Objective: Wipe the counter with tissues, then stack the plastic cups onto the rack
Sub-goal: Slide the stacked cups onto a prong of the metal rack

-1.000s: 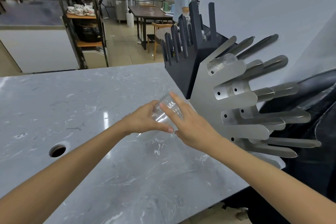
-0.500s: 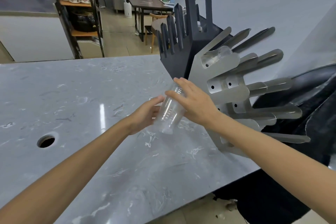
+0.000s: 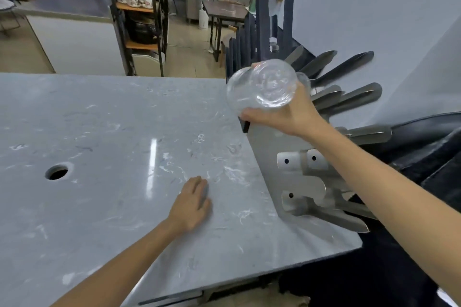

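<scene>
Right hand [image 3: 291,117] holds the clear plastic cup [image 3: 264,86] up at the top of the brushed-steel pronged cup rack [image 3: 294,167], base turned toward the camera and mouth facing the prongs, presumably so it slides open end first onto a prong. Fingers [image 3: 257,116] are wrapped round the cup wall, thumb under, fingertips over the top; grip sits on the side, which leaves the mouth free. A second clear rim shows just behind the cup, so it may be a nested pair or a cup already racked; can't tell. Left hand [image 3: 192,203] rests palm down on the grey marble-pattern bench [image 3: 104,132], fingers together, holding nothing, likely bracing. No tissues in view, so wiping looks finished. No readable writing or brand anywhere.
</scene>
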